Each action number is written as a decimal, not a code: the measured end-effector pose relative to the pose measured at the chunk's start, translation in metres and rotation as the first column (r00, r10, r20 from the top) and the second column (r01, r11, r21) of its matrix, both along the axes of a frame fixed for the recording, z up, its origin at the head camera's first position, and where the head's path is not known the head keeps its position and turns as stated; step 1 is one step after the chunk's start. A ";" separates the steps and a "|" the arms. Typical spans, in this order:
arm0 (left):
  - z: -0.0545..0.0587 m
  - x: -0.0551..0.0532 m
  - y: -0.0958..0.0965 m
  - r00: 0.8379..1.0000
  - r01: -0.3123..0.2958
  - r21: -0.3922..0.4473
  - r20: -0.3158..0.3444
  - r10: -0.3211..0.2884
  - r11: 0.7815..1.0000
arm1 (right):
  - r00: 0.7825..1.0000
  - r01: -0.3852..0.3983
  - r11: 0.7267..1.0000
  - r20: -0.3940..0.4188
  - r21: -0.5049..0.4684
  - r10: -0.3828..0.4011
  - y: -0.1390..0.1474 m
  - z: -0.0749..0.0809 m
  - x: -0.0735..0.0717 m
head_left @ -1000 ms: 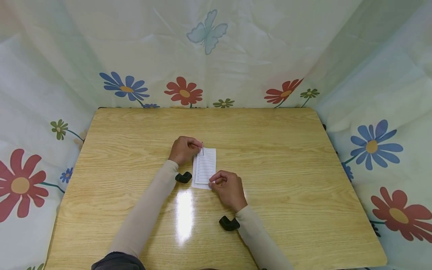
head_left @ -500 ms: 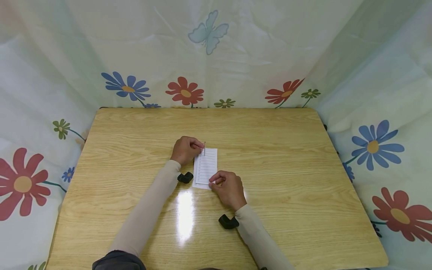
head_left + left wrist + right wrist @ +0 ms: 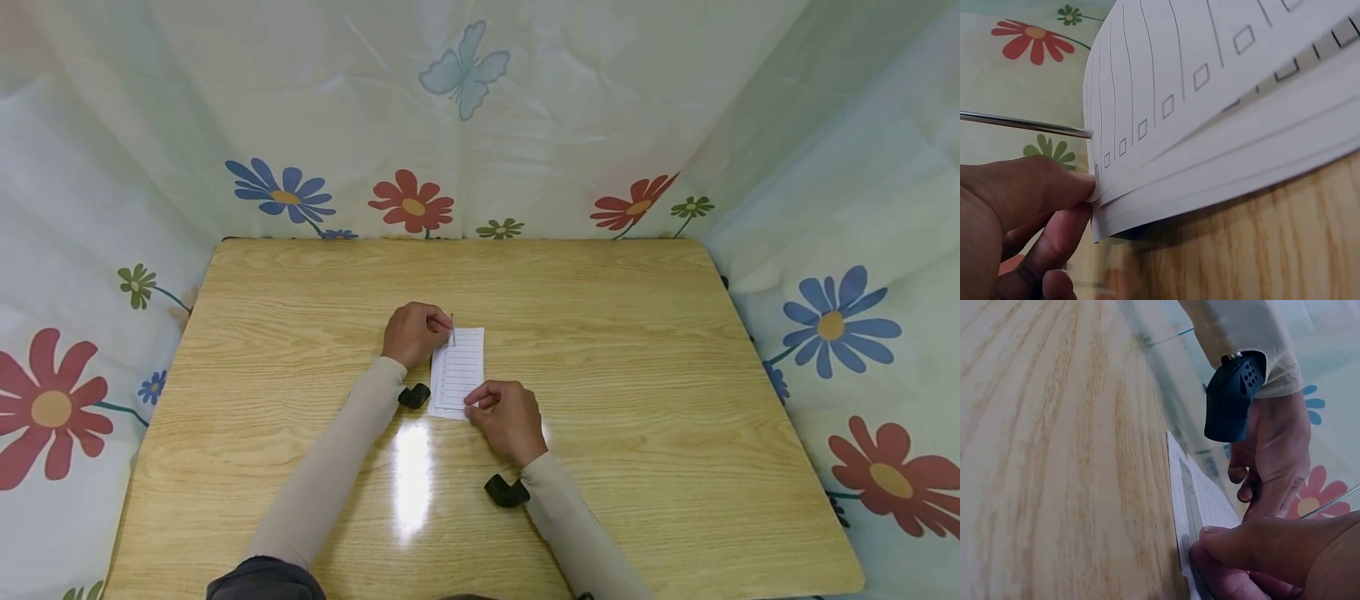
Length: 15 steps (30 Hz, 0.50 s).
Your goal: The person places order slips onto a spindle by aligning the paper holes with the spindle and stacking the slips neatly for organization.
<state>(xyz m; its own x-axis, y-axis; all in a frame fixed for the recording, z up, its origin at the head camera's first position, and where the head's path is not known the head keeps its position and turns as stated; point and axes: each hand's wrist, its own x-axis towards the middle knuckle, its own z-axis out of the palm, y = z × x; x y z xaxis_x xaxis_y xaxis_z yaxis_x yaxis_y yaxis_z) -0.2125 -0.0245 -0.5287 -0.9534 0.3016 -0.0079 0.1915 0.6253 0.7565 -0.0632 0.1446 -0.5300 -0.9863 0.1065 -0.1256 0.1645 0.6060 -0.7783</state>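
Note:
A small stack of white lined sheets with checkboxes (image 3: 461, 371) lies upright before me, its upper sheets slightly offset from the one below. At the top left corner my left hand (image 3: 415, 333) pinches the sheets between thumb and forefinger; in the left wrist view their layers fan slightly apart. A thin silvery metal rod (image 3: 1029, 123) meets the top edge beside that thumb; its kind cannot be told. My right hand (image 3: 512, 418) pinches the lower right corner, thumb and finger on the paper's edge in the right wrist view. Something dark shows under the sheets near the left fingers.
A wood-grain table (image 3: 637, 375) spreads around the sheets. Flowered curtains (image 3: 540, 125) hang along its back and sides. Black wrist mounts (image 3: 507, 492) sit at both cuffs. A bright light reflection lies on the near tabletop.
The sheets and both hands hold nearly the same place. The metal rod by the left hand has tilted very slightly; the whole view has shifted a little.

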 end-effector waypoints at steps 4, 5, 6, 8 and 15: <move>0.000 0.001 0.001 1.000 -0.006 -0.004 -0.015 0.006 1.000 | 1.000 -0.004 1.000 0.002 0.019 0.004 0.000 0.001 -0.001; 0.000 0.001 0.001 1.000 -0.009 -0.004 -0.016 0.009 1.000 | 1.000 -0.005 1.000 0.004 0.022 0.005 0.000 0.001 -0.001; 0.000 0.002 0.001 1.000 -0.012 0.000 -0.014 0.012 1.000 | 1.000 -0.007 1.000 0.007 0.025 0.007 0.000 0.001 -0.001; -0.001 0.003 0.001 1.000 -0.018 0.006 -0.009 0.018 1.000 | 1.000 -0.011 0.999 0.013 0.030 0.010 0.000 0.002 -0.001; -0.005 0.005 0.002 0.999 -0.033 0.043 -0.005 0.033 0.999 | 0.999 -0.007 1.000 0.034 0.018 0.006 0.000 0.001 0.002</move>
<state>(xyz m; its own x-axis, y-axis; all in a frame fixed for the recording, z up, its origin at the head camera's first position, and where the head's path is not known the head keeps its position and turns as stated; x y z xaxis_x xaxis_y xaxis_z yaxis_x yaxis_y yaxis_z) -0.2071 -0.0230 -0.5338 -0.9628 0.2702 0.0099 0.1760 0.5983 0.7817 -0.0616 0.1447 -0.5288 -0.9821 0.1029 -0.1575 0.1871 0.6210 -0.7611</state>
